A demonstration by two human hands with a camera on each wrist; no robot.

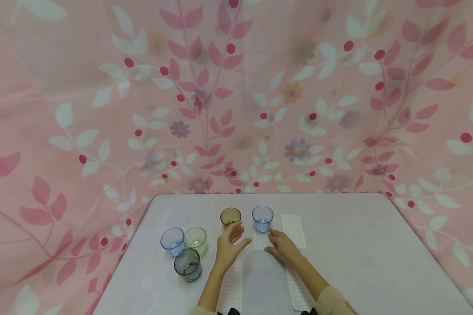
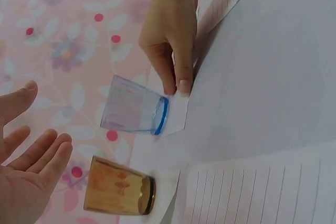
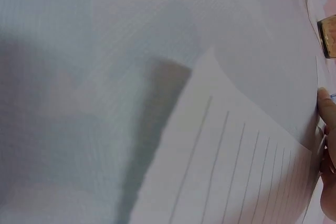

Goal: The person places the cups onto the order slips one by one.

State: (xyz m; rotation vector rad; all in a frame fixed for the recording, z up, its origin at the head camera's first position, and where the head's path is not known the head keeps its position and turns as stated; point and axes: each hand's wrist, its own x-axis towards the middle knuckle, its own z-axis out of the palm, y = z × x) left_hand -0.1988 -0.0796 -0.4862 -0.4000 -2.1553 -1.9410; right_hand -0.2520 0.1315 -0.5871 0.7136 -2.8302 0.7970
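Observation:
A blue glass (image 1: 262,220) stands upright on a piece of white paper (image 1: 261,243) towards the back of the table. My right hand (image 1: 285,249) is beside its base, thumb and index finger slightly apart and touching the paper there. To the left stands an amber glass (image 1: 230,215), partly hidden by my left hand (image 1: 227,249) in the head view. That hand is raised in front of the amber glass, fingers loosely bent and holding nothing. In the left wrist view, the amber glass (image 2: 118,187) also stands on white paper, apart from the left fingers.
At the left stand another blue glass (image 1: 172,242), a pale green glass (image 1: 195,240) and a dark grey glass (image 1: 188,265), close together. Lined paper strips lie at the front left (image 1: 230,288), front right (image 1: 299,291) and behind my right hand (image 1: 294,225). A floral cloth (image 1: 260,109) hangs behind.

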